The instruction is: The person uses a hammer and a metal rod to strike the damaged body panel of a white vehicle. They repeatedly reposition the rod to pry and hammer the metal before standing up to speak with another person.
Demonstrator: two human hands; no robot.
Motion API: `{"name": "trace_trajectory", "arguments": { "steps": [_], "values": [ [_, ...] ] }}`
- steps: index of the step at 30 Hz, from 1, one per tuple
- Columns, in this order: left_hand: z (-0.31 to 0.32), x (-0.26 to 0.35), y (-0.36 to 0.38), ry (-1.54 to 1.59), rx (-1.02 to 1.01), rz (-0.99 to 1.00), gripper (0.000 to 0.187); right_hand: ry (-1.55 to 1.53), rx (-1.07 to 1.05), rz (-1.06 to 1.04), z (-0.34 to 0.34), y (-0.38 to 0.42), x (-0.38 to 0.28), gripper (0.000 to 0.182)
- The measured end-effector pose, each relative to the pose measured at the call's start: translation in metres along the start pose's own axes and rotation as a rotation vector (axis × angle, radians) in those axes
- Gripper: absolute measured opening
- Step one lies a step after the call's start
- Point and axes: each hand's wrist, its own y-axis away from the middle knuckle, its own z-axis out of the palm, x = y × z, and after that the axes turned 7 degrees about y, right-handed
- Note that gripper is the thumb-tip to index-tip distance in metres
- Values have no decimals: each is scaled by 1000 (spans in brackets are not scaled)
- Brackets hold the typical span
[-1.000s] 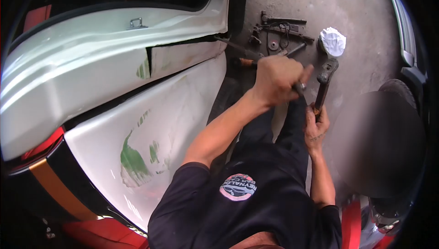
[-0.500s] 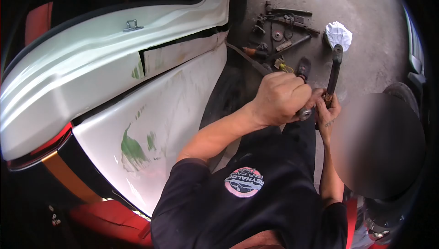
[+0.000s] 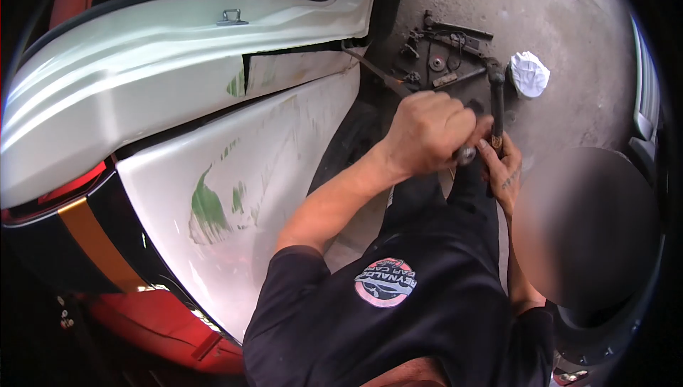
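- The left hand (image 3: 430,133) is closing its fingers around a bar (image 3: 380,74) (its rounded metal end is poking out at 4 o'clock from the fist); the bar is slanting away toward 10 o'clock, its far part reaching the seam beside a white panel (image 3: 284,138).
- The right hand (image 3: 504,166), at 4 o'clock from the left, is wrapping its fingers around the handle of a hammer (image 3: 496,102); the hammer is pointing its head toward 12 o'clock (the two hands are working close together).
- The white panel is spreading toward 8 o'clock from the left hand, showing green marks (image 3: 208,205) and scuffs.
- Above the seam, a pale vehicle door (image 3: 142,77) is carrying a metal loop (image 3: 231,18) at 10 o'clock from the left hand.
- An orange stripe (image 3: 99,245) is running down a dark body section at 8 o'clock (a red part is showing just below it).
- Assorted tools (image 3: 459,30) are lying on the floor (image 3: 576,42) at 12 o'clock from the left hand, a round disc (image 3: 437,63) among them.
- A white cloth (image 3: 529,75) is sitting over something dark, just at 3 o'clock from the hammer's head.
- A dark round shape (image 3: 597,227) (blurred) is filling the space at 4 o'clock from the right hand.
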Motion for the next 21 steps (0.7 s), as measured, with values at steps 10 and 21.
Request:
{"name": "trace_trajectory", "arguments": {
  "steps": [10, 21],
  "values": [
    [-14, 11, 17, 253, -172, -106, 22, -234, -183, -37, 23, -8, -18, 30],
    [52, 8, 102, 308, -417, -233, 33, -419, -402, 445, 55, -74, 24, 56]
  ]
}}
